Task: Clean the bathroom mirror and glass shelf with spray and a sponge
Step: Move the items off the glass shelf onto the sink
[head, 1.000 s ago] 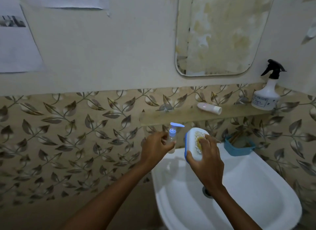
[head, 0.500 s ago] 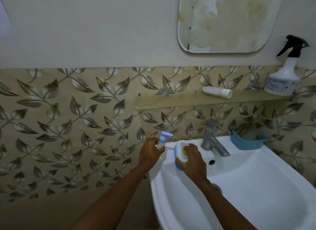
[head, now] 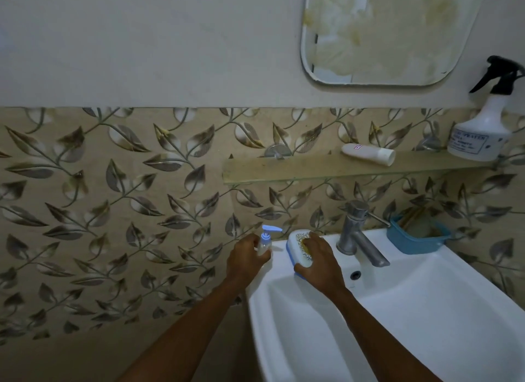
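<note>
My left hand (head: 246, 258) grips a small clear pump bottle (head: 266, 241) with a blue pump, at the sink's back left corner. My right hand (head: 319, 263) holds a white and blue soap box (head: 298, 249) down on the sink rim beside it. The glass shelf (head: 284, 169) runs along the wall above the tap. A white spray bottle (head: 481, 128) with a black trigger stands at the shelf's right end. The stained mirror (head: 386, 32) hangs above the shelf. No sponge can be made out.
A white tube (head: 368, 153) lies on the shelf. The metal tap (head: 356, 233) stands at the back of the white sink (head: 426, 324). A blue basket (head: 416, 239) sits on the sink's back right rim. Leaf-patterned tiles cover the wall to the left.
Both hands have come down from just under the shelf to the sink's back rim, carrying the pump bottle and the soap box. The view has tilted downward.
</note>
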